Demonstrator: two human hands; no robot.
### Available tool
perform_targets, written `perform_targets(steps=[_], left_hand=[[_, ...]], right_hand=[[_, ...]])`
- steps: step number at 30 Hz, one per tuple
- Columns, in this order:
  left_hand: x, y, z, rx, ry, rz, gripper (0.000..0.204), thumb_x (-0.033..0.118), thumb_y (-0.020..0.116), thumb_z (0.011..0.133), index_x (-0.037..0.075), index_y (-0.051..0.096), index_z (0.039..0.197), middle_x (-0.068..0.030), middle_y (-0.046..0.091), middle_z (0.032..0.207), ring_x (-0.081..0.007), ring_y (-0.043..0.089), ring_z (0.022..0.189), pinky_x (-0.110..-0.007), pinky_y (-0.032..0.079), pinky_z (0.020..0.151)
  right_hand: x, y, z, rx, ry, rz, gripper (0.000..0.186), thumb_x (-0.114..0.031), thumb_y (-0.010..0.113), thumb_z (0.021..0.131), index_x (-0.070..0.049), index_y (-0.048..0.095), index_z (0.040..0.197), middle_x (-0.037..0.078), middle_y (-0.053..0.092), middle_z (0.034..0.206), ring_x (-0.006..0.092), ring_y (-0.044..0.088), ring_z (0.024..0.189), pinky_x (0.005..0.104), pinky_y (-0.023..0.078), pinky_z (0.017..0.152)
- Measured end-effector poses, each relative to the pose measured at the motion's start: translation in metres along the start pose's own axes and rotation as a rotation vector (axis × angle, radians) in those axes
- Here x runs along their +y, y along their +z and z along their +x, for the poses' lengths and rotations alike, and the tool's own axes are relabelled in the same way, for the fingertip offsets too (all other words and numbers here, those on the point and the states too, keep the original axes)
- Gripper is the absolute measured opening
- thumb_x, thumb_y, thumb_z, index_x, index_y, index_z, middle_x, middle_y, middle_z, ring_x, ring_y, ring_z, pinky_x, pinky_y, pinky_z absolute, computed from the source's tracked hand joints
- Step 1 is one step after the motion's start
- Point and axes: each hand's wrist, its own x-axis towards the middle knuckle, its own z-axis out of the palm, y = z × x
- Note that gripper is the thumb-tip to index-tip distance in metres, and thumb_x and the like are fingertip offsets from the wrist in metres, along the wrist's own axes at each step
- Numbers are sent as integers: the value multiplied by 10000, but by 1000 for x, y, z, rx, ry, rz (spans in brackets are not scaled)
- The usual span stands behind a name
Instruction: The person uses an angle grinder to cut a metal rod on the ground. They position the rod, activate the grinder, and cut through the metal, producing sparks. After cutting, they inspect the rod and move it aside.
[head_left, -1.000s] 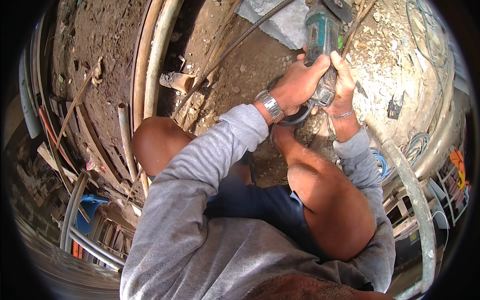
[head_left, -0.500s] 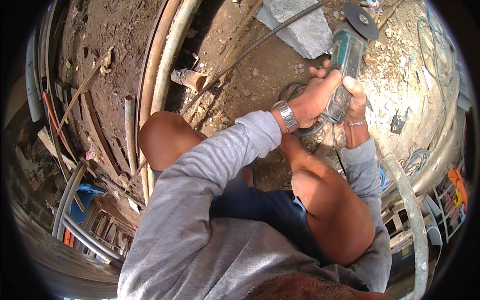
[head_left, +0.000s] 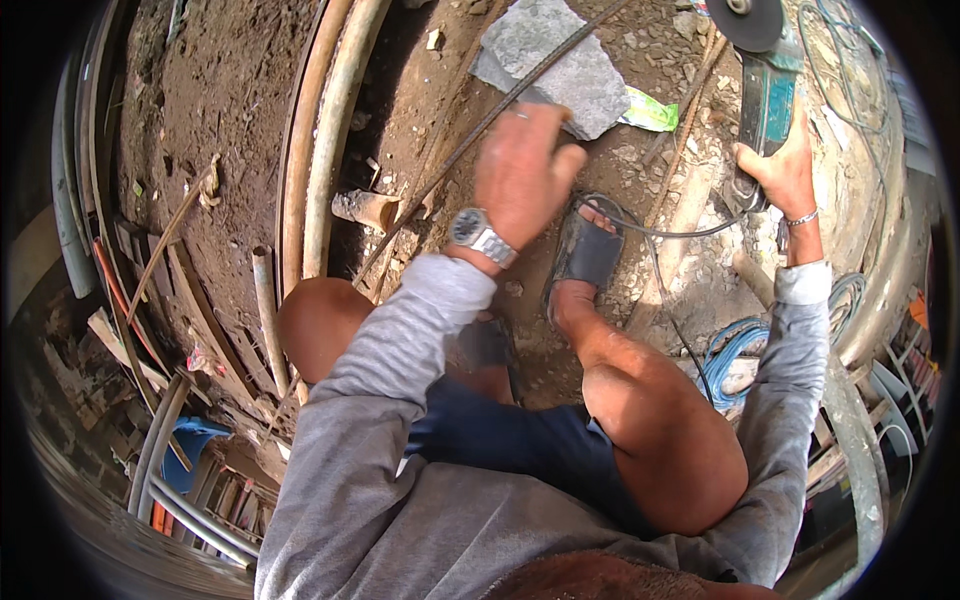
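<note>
My right hand grips the teal angle grinder at the upper right. Its dark disc is uppermost, and a dark cord runs from its lower end past my sandalled foot. My left hand is free of the grinder, slightly blurred, its thumb apart from the fingers. Its fingertips are over the lower edge of a grey stone slab, beside a long ribbed steel rod; whether they touch either is unclear.
Long pipes and weathered boards lie on dirt at the left, with a blue plastic container at lower left. Coiled blue hose and a pale curved pipe are at right. A green wrapper lies beside the slab.
My left hand has let go of the grinder and moved left toward the slab. My right hand has carried the grinder up and to the right.
</note>
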Motion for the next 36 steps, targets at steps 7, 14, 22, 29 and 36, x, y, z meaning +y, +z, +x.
perform_targets(steps=[7,14,22,29,36], left_hand=[[-101,-27,-24,-224,-372,162,296,229,669,878,51,582,1098,-199,660,944,-409,634,853,-504,492,725],[-105,-28,-24,-224,-324,102,221,248,602,920,32,558,909,-262,602,773,-473,593,745,-500,457,617],[-112,-28,-20,-236,-325,8,242,241,546,938,10,534,867,-241,536,687,-413,533,624,-452,440,589],[-103,-24,-8,-235,-376,47,236,264,547,920,28,545,917,-273,607,762,-485,604,746,-528,468,642],[-106,-22,-7,-287,-390,90,254,288,560,920,37,561,959,-281,630,788,-492,616,779,-561,485,690]], right_hand=[[27,2,26,-68,-142,-60,976,-197,738,609,-6,318,1469,238,521,1343,343,523,1245,375,390,1079],[16,19,36,-131,-189,-38,976,-174,729,602,-25,311,1471,241,544,1312,347,561,1194,391,428,1041],[12,32,54,-204,-208,-32,1027,-163,712,593,-46,262,1508,240,540,1333,355,562,1214,392,437,1038],[4,43,64,-239,-232,-15,1047,-171,711,587,-79,250,1522,235,507,1382,374,532,1254,393,422,1065],[3,46,66,-262,-236,-34,1041,-170,704,587,-106,252,1523,241,520,1362,384,544,1233,409,433,1054]])
